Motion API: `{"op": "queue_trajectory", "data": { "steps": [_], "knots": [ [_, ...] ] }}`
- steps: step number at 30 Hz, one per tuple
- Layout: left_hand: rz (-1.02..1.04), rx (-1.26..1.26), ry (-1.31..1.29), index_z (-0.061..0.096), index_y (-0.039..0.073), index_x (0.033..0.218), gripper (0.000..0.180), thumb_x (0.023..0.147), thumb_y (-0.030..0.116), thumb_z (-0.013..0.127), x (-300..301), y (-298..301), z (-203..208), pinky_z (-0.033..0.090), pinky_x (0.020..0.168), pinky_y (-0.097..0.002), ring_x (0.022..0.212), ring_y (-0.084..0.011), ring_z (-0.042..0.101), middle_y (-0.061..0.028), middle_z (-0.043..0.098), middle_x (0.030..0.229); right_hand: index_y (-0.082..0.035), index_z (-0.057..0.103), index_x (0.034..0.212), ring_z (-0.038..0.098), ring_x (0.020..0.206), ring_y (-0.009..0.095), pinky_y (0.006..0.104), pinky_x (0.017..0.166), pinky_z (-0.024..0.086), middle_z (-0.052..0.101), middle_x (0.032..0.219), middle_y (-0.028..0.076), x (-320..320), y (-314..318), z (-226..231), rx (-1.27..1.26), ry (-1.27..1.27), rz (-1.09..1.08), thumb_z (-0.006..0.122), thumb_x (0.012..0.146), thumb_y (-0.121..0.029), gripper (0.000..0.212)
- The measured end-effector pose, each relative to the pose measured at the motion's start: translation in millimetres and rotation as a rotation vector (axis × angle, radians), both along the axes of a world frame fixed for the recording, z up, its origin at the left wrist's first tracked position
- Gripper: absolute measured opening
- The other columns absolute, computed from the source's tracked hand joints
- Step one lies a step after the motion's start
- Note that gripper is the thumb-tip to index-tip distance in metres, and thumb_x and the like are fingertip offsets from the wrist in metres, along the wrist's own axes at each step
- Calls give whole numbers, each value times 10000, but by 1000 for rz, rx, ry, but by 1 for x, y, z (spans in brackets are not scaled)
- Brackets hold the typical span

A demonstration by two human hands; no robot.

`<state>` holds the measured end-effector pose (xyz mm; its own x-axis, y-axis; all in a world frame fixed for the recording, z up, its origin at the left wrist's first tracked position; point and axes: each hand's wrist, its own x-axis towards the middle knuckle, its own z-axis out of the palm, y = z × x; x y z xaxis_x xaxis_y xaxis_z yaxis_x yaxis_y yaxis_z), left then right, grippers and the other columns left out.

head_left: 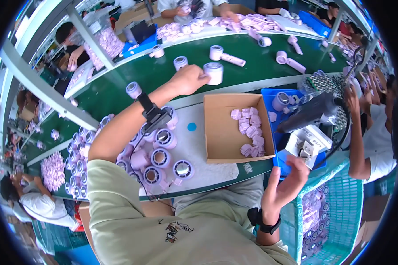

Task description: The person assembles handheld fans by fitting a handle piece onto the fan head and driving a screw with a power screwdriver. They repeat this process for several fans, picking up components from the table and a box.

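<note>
My left hand (pixel 188 80) reaches across the green conveyor belt, fingers curled, with a lilac cylindrical housing (pixel 214 74) at its fingertips; the far side of the grip is hidden. Just behind that hand stands another lilac housing (pixel 180 62). On the belt beyond lies a lilac housing with a handle (pixel 233 59), shaped like a hair dryer. My right hand (pixel 287 183) is raised beside the blue tray (pixel 269 104), fingers apart and holding nothing. An open cardboard box (pixel 216 132) between my arms contains several small lilac plastic pieces (pixel 251 126).
Many lilac housings with ring-shaped ends (pixel 165 138) crowd the left of my bench under my forearm. A dark powered tool (pixel 307 112) hangs over the blue tray. A lined teal basket (pixel 340 212) stands at my right. Across the belt, a co-worker (pixel 199 9) handles lilac parts.
</note>
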<state>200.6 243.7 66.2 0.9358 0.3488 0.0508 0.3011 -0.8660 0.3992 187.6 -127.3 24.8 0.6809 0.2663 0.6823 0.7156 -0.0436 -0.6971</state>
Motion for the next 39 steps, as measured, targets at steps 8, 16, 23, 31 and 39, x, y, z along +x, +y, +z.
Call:
{"op": "queue_trajectory", "data": {
  "steps": [8, 16, 23, 31, 39],
  "knots": [
    [-334, 608, -244, 592, -25, 928, 270, 822, 206, 681, -162, -183, 39, 450, 797, -373, 756, -258, 562, -94, 542, 723, 29, 399, 1336, 584, 1035, 242, 329, 877, 465, 525, 1192, 158, -34, 56, 8, 154, 794, 747, 539, 921, -417, 625],
    [-52, -64, -257, 630, -8, 1044, 242, 854, 141, 656, -270, -190, 17, 493, 691, -368, 720, -239, 594, -95, 593, 774, 35, 437, 1301, 608, 1000, 248, 329, 871, 476, 576, 1090, 163, -64, 74, 5, -130, 682, 969, 560, 888, -460, 657],
    [713, 4, -151, 665, 3, 1026, 193, 883, 130, 646, -361, -117, 29, 501, 674, -311, 690, -190, 634, -116, 680, 902, 28, 443, 1290, 629, 940, 252, 330, 853, 486, 597, 1062, 173, -57, 74, -4, 66, 802, 814, 572, 884, -410, 612],
    [640, 251, -87, 664, -15, 915, 217, 849, 191, 665, -379, -44, -5, 505, 690, -366, 747, -263, 645, -152, 662, 800, 14, 454, 1286, 614, 965, 233, 321, 850, 479, 602, 1064, 178, -47, 61, -6, 18, 780, 760, 574, 891, -401, 585],
    [649, 337, 220, 678, 12, 764, 265, 824, 267, 638, -321, 20, -43, 529, 719, -427, 793, -367, 653, -190, 664, 792, 5, 472, 1290, 584, 1014, 226, 310, 893, 450, 600, 1081, 174, -40, 48, -11, -46, 657, 692, 552, 916, -400, 557]
  ]
}}
